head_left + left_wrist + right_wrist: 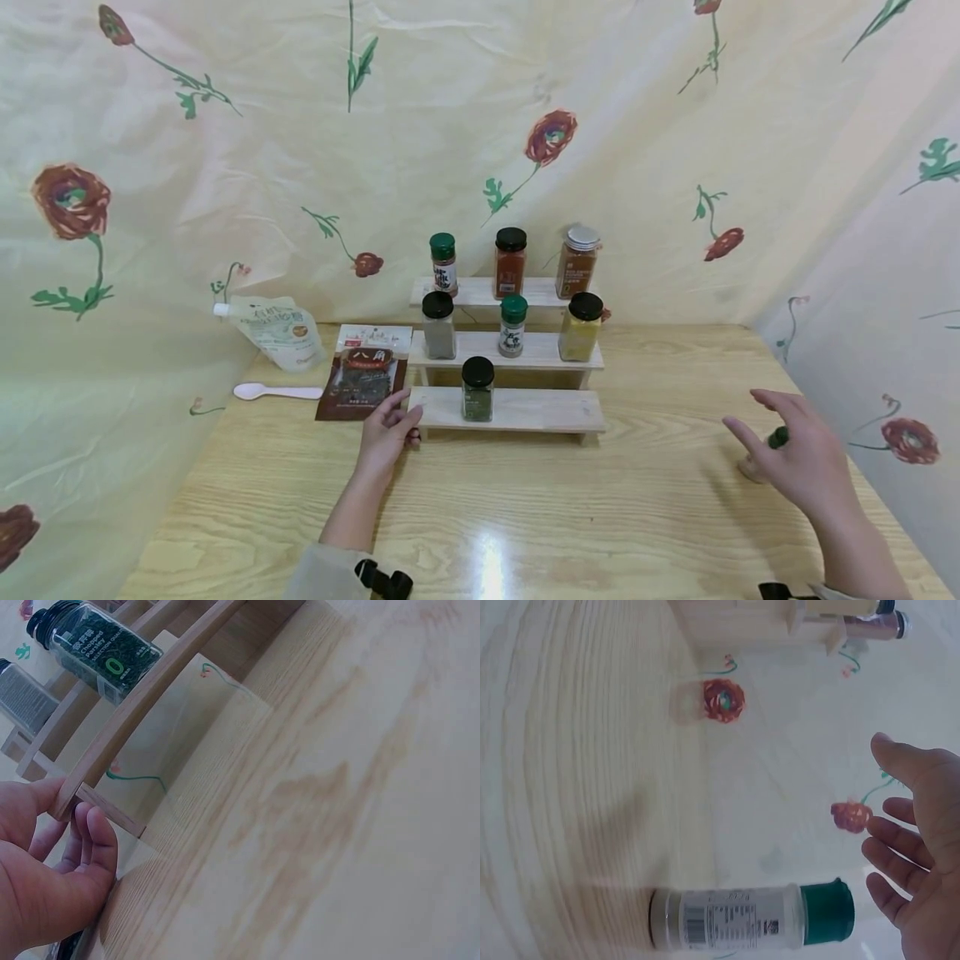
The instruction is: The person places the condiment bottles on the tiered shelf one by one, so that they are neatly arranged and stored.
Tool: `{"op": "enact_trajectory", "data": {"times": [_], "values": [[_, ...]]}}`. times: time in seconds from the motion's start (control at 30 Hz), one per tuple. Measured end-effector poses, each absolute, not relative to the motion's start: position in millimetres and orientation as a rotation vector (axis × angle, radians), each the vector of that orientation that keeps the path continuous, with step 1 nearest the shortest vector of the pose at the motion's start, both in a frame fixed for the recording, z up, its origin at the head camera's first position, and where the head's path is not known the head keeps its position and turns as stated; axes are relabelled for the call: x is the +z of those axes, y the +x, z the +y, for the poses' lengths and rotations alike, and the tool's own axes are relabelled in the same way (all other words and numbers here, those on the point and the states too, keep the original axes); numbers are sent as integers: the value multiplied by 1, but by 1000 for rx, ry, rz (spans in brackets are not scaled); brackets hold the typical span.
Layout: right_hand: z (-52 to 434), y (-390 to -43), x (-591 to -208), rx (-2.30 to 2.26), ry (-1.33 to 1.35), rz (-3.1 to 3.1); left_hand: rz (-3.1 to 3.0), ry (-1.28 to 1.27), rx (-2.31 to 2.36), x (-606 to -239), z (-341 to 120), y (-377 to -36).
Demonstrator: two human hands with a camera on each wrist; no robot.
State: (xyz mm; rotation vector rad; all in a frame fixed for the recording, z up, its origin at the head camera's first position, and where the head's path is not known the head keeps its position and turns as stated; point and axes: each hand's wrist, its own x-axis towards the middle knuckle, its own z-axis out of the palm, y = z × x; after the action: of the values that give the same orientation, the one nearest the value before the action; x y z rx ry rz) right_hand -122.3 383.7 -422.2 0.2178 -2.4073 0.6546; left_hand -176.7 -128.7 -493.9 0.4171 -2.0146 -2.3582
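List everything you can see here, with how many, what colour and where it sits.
Stepped rack: one, pale wood, back of the table.
Spice jars: seven on the rack; three top, three middle, one bottom; black, green and silver lids.
Green-lidded jar: one, standing on the table by the right hand.
Packet: one, brown, left of the rack.
Spoon: one, white, left of the packet.
Pouch: one, white, against the cloth.
Table: one, light wood.
Left hand: touches the rack's bottom step.
Right hand: open beside the jar.
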Motion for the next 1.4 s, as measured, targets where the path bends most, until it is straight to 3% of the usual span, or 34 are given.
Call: {"op": "enact_trajectory", "data": {"times": [0.5,0.9,1.4], "values": [[417,-110,-433,609,40,-2498,-2020,439,-2353,-497,-129,-176],[437,-108,-440,493,134,-2591,-2035,433,-2353,-498,-129,-177],[414,-121,-433,572,192,-2595,-2023,413,-2367,-495,-130,-179]]}}
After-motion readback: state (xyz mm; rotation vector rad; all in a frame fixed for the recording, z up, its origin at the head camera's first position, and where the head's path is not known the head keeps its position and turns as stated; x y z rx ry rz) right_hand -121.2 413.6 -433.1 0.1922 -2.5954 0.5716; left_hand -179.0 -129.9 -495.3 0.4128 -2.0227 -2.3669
